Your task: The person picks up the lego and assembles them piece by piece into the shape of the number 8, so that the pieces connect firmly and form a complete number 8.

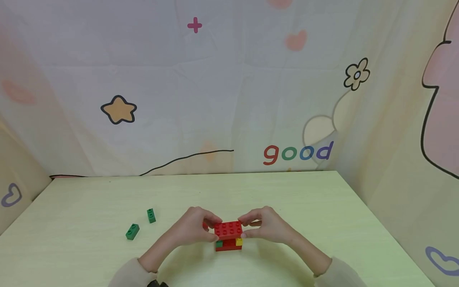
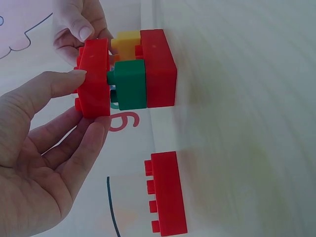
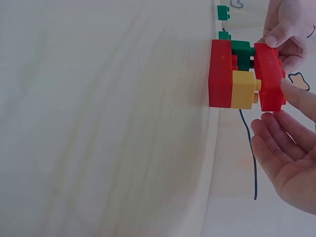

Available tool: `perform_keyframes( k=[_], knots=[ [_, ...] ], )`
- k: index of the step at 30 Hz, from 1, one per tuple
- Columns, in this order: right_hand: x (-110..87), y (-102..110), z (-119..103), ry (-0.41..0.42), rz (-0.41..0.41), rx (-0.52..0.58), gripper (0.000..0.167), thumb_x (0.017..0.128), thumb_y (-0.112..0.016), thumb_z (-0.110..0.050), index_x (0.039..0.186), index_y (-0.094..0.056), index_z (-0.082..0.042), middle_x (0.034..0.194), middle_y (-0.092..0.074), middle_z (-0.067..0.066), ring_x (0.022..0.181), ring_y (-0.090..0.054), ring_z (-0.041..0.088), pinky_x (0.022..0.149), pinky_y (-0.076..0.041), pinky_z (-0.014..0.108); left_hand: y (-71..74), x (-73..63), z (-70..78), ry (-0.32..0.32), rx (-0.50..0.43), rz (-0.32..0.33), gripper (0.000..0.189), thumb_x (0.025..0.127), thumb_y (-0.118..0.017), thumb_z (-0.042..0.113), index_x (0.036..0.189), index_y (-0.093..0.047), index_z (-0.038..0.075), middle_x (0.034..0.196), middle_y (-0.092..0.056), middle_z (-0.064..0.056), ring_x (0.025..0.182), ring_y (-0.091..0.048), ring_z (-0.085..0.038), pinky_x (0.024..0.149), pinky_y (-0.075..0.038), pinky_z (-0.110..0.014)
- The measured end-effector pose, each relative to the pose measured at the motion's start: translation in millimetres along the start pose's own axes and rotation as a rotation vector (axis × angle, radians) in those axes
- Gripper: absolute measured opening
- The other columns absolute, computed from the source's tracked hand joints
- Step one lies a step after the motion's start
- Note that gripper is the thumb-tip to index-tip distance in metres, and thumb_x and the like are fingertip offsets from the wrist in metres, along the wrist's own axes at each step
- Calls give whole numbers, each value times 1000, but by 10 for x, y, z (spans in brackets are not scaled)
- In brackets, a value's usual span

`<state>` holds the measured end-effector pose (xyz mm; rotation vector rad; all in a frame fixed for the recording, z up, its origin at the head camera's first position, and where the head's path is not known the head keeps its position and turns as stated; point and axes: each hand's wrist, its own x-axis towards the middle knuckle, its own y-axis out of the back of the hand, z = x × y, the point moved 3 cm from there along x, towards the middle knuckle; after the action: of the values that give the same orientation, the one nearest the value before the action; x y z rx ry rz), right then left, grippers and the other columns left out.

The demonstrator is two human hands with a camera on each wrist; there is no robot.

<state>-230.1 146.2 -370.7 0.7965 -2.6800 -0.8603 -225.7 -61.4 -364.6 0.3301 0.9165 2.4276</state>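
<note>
A red eight-stud building brick [image 1: 228, 228] is held level, studs up, over a small stack. My left hand [image 1: 193, 226] pinches its left end between thumb and fingers. At the right end, my right hand [image 1: 269, 225] grips it with thumb in front and fingers behind. Under it, a green brick [image 2: 131, 85] and a yellow brick [image 3: 243, 90] stand at opposite ends of a lower red brick [image 1: 228, 248] on the table. Studs of the green and yellow bricks show in a narrow gap below the held brick.
Two small green bricks, one nearer [image 1: 132, 231] and one farther [image 1: 151, 215], lie left on the pale table [image 1: 89, 207]. Another red brick [image 2: 169, 195] rests on the table, mostly behind my left hand in the head view. A printed curtain [image 1: 215, 99] hangs behind the table.
</note>
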Motion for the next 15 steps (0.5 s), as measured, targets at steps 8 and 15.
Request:
perform_keyframes(
  k=[8, 15],
  knots=[
    [-4, 9, 41, -27, -10, 8, 35, 77, -73, -17, 108, -66, -2, 102, -67, 8, 94, -60, 23, 83, -50, 41, -22, 13, -18, 5, -25, -4, 32, 72, -76, 13, 102, -69, 4, 90, -67, -1, 81, -56, -17, 64, -49, -25],
    [-7, 10, 53, -41, -14, 1, 34, 77, -73, -19, 106, -67, -3, 100, -67, 7, 92, -61, 22, 82, -51, 38, -38, 9, -45, 27, -79, -1, 32, 72, -76, 12, 101, -68, 3, 91, -67, -3, 81, -60, -16, 66, -50, -25]
  ],
)
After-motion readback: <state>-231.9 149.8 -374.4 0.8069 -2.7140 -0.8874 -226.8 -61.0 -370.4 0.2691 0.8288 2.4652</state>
